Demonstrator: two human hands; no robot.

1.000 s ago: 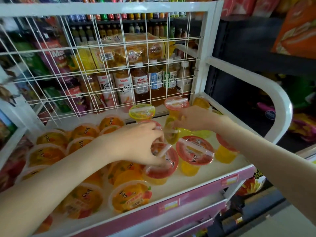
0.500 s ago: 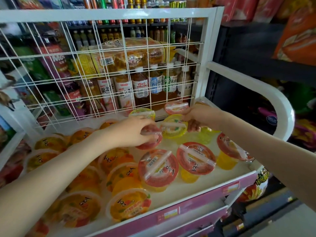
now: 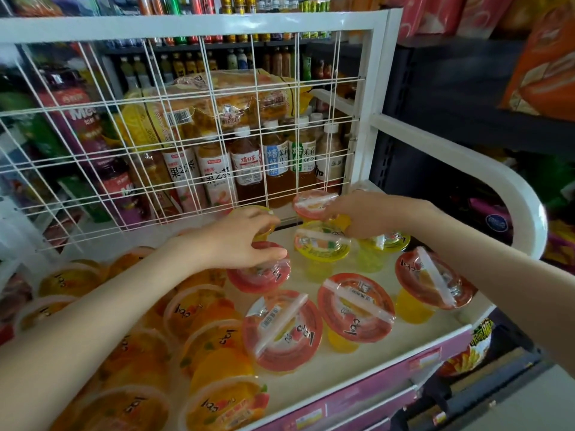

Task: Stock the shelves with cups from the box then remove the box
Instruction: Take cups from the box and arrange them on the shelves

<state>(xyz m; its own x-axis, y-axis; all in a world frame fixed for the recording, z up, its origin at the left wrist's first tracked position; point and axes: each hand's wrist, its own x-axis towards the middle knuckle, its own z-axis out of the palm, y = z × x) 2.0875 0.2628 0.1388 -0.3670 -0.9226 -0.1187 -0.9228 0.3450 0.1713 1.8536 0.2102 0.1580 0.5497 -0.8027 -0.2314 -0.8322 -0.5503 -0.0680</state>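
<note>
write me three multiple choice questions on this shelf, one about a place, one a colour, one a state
1. Where are the bottles? A behind the grid; B among the cups; C in a hand.
2. What colour is the lid of the cup between the left hand and the right hand? A blue; B yellow; C black.
3. What is the left hand doing? A holding a bottle; B waving in the air; C holding a red cup.

A: the bottles stand beyond the white wires.
B: its rim is yellow.
C: thumb and fingers span the red lid.
</note>
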